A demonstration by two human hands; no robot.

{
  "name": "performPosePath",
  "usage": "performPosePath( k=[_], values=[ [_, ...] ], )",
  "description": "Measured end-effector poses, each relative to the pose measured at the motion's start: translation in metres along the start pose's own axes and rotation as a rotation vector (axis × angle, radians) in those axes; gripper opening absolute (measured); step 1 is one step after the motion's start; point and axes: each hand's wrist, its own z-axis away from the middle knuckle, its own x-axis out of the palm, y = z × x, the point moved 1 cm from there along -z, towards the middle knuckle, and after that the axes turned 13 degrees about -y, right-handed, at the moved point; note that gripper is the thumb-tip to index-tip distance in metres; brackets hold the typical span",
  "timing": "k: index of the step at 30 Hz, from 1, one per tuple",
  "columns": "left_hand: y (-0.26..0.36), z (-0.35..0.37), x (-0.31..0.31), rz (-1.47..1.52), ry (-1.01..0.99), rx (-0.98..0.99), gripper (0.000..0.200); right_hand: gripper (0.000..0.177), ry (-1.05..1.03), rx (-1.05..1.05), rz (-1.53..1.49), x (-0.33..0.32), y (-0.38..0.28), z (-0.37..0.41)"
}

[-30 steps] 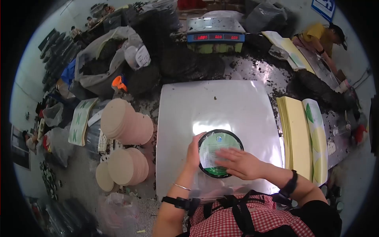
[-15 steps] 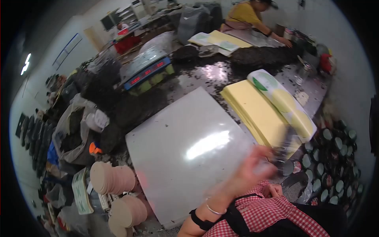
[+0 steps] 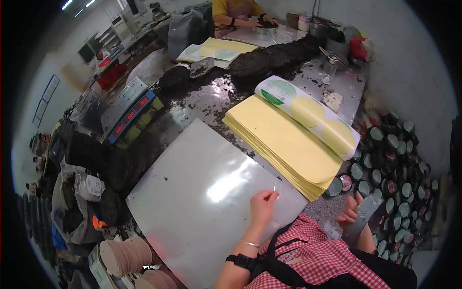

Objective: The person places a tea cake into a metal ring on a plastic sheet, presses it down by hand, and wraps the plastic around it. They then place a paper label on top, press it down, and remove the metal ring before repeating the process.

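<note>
My left hand (image 3: 263, 206), with a bracelet and a dark watch on its wrist, is over the right part of a shiny pale board (image 3: 192, 192). Its fingers pinch a small, thin, clear piece (image 3: 277, 187). Further right, my right hand (image 3: 348, 212) grips a flat grey blade-like piece (image 3: 367, 211) beside the red checked apron (image 3: 332, 260). A thick stack of yellow sheets (image 3: 288, 139) lies beyond the board, with a printed sheet (image 3: 308, 113) curled over its far side.
A scale (image 3: 131, 111) with red digits stands at the left. Dark clumped material (image 3: 274, 60) lies across the table. Round pink stacks (image 3: 126, 256) are at lower left, many dark round-ended items (image 3: 404, 192) at right. Another person (image 3: 238, 14) works at the far side.
My left hand has moved left, away from the blade, to above the board. My right hand now shows further right with the blade. The view has shifted, so the table's contents appear further left.
</note>
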Motion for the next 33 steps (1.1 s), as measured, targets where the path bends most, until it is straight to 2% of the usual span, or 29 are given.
performPosePath(
  k=[2,4,6,7,8,9,11,12,14,15,17,19,20,22,24,26,27,28,29,31,33],
  values=[
    [-0.019,0.024,-0.040,0.761,0.215,-0.161,0.030,0.066,-0.402,0.604,0.236,-0.047,0.002,-0.081],
    [-0.006,0.072,-0.125,1.406,0.078,0.037,0.035,0.073,-0.054,0.947,1.421,0.033,0.071,-0.156],
    [0.026,0.111,-0.206,1.310,0.117,0.224,0.029,0.074,-0.364,0.981,1.262,0.049,0.141,-0.210],
    [0.052,0.122,-0.227,1.290,0.177,0.257,0.029,0.070,-0.463,1.283,1.121,0.045,0.174,-0.236],
    [0.086,0.125,-0.248,1.103,0.365,0.222,0.025,0.067,-0.551,1.583,0.971,0.037,0.206,-0.258],
    [0.115,0.129,-0.266,0.920,0.543,0.178,0.024,0.067,-0.607,1.609,0.967,0.036,0.238,-0.275],
    [0.153,0.114,-0.261,0.744,0.438,0.128,0.023,0.061,-0.473,1.832,1.082,0.029,0.288,-0.299],
    [0.162,0.102,-0.247,0.726,0.306,0.132,0.026,0.061,-0.502,1.858,1.087,0.005,0.300,-0.298],
    [0.161,0.079,-0.207,0.759,0.165,0.053,0.028,0.059,-1.104,0.862,1.599,-0.041,0.304,-0.291],
    [0.152,0.068,-0.180,0.825,0.144,0.005,0.031,0.055,-1.108,0.873,1.636,-0.036,0.298,-0.282],
    [0.101,0.050,-0.127,0.944,-0.002,0.038,0.032,0.049,-1.067,1.039,1.602,-0.002,0.277,-0.262],
    [0.028,0.044,-0.072,0.866,-0.133,-0.156,0.032,0.044,-1.062,1.113,1.513,0.045,0.246,-0.240],
    [0.025,0.045,-0.065,0.876,-0.138,-0.147,0.032,0.042,-1.062,1.124,1.464,0.068,0.230,-0.236],
    [0.024,0.070,-0.057,0.441,0.027,0.077,0.030,0.040,-0.961,1.088,1.464,0.095,0.200,-0.238],
    [-0.003,0.114,-0.066,-0.166,0.132,0.378,0.042,0.040,-0.642,0.945,1.589,0.095,0.173,-0.248],
    [0.020,0.179,-0.089,-0.619,0.563,0.411,0.055,0.053,-0.344,0.524,1.747,0.044,0.165,-0.243],
    [0.029,0.211,-0.095,-0.798,0.757,0.103,0.060,0.053,-0.348,0.528,1.727,0.025,0.161,-0.233],
    [0.033,0.237,-0.096,-0.968,0.949,-0.217,0.066,0.056,-0.497,0.593,2.071,0.006,0.159,-0.223],
    [0.020,0.261,-0.085,-0.986,0.967,-0.224,0.066,0.059,-0.663,0.633,2.417,-0.006,0.155,-0.216],
    [-0.017,0.301,-0.054,-0.928,0.517,-0.680,0.071,0.064,-0.714,0.650,2.408,-0.021,0.140,-0.184],
    [-0.001,0.305,-0.035,-0.870,0.558,-0.681,0.071,0.071,-0.725,0.732,2.392,-0.023,0.131,-0.169]
  ],
)
